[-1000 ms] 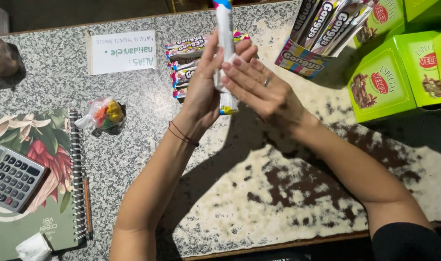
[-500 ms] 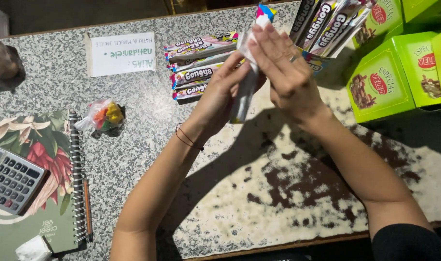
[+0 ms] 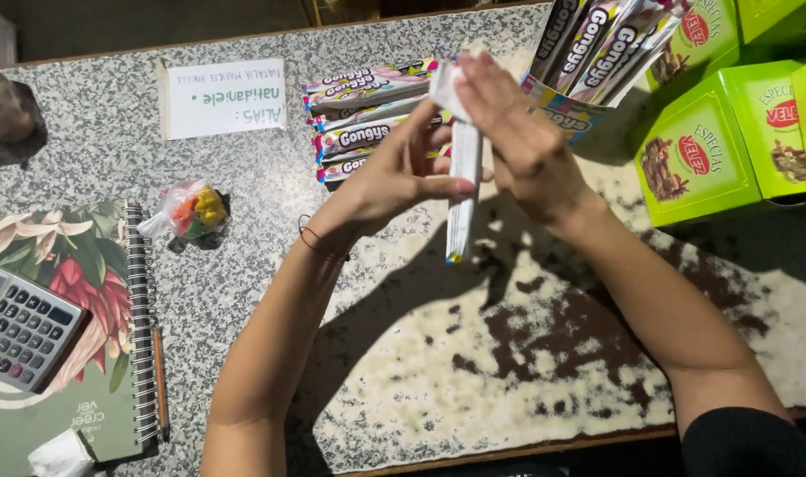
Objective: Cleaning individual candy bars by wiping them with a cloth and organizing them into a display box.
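Both of my hands hold one long thin candy packet (image 3: 463,199) upright above the speckled stone counter (image 3: 421,371). My left hand (image 3: 394,177) presses the packet from the left with its palm and fingers. My right hand (image 3: 518,132) covers the packet's upper part from the right, its white top end sticking out above the fingers. Just behind my hands lies a stack of the same colourful packets (image 3: 368,119) flat on the counter.
An open display box with several upright packets (image 3: 597,53) stands at the back right, green boxes (image 3: 703,141) beside it. A white paper sign (image 3: 225,97), a small bag of sweets (image 3: 195,210), a floral spiral notebook (image 3: 85,274), a calculator (image 3: 19,327) and a pencil (image 3: 160,380) lie at left.
My hands and the packet have shifted: the packet moved right toward the display box, then came lower and stands more vertical, while my right hand wrapped over its top.
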